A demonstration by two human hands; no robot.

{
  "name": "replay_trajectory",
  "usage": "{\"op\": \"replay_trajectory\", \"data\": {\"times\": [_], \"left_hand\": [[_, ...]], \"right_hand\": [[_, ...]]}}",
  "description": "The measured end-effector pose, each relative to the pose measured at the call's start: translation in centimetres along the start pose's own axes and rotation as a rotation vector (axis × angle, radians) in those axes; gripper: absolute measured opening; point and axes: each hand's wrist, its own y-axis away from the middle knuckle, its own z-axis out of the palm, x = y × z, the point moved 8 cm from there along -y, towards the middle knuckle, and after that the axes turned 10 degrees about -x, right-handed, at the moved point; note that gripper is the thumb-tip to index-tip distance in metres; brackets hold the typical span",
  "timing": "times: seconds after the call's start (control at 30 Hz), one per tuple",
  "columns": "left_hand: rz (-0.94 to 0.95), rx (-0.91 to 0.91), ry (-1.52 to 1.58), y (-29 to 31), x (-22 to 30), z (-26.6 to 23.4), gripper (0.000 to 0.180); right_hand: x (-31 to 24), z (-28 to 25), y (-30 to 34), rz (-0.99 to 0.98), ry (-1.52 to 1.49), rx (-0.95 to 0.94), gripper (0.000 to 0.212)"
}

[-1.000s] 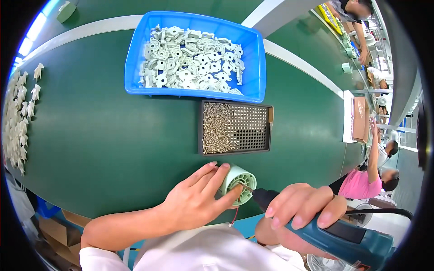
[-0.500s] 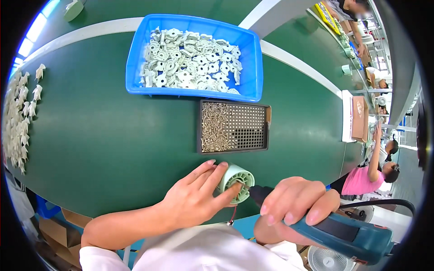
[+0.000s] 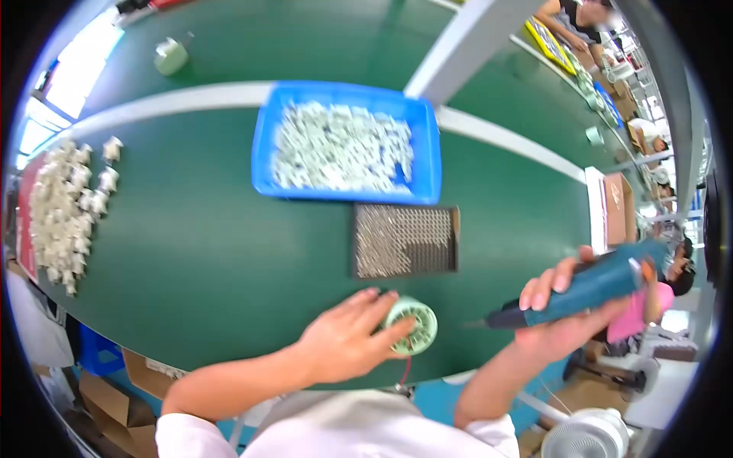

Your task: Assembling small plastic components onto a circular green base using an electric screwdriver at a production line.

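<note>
My left hand (image 3: 347,336) is wrapped round a pale green cylindrical housing (image 3: 425,327) near the front edge of the green table, its thumb at the slotted open end. A thin red wire (image 3: 406,370) hangs from the housing. To the right, my right hand (image 3: 557,324) grips a teal electric screwdriver (image 3: 592,290), raised and pointing left. Its bit is apart from the housing. Just behind the housing sits a dark tray (image 3: 456,256) of small metal screws, some loose at the left and others standing in rows of holes.
Behind the screw tray stands a blue bin (image 3: 263,179) full of pale plastic parts. More pale parts (image 3: 65,217) lie piled at the far left. A cardboard box (image 3: 618,206) stands at the right edge. Below is a white fan (image 3: 588,435); other people sit at the right.
My right hand has lifted the electric screwdriver up and right, away from the housing. My left hand still holds the housing. The whole view has shifted.
</note>
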Motion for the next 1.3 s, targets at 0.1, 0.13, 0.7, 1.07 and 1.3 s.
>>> {"op": "replay_trajectory", "data": {"times": [0.1,0.13,0.7,1.07,1.3], "left_hand": [[0.023,0.005,0.081,0.1,0.0,-0.7,0.047],[0.010,-0.003,0.116,0.0,0.0,-2.2,0.049],[-0.731,0.378,-0.124,-18.4,-37.7,-19.8,0.052],[-1.318,0.161,-0.831,-9.5,-36.4,-25.8,0.056],[-0.855,0.621,0.001,-1.9,-34.7,-27.4,0.057]], "right_hand": [[3.7,-6.0,3.4,0.358,0.183,0.393,0.047],[4.3,-7.3,4.4,0.453,0.298,0.400,0.038],[5.9,-10.3,9.3,0.496,0.412,0.527,0.065],[5.8,-10.7,9.7,0.471,0.434,0.566,0.066],[5.7,-10.6,8.8,0.575,0.465,0.496,0.061]]}}
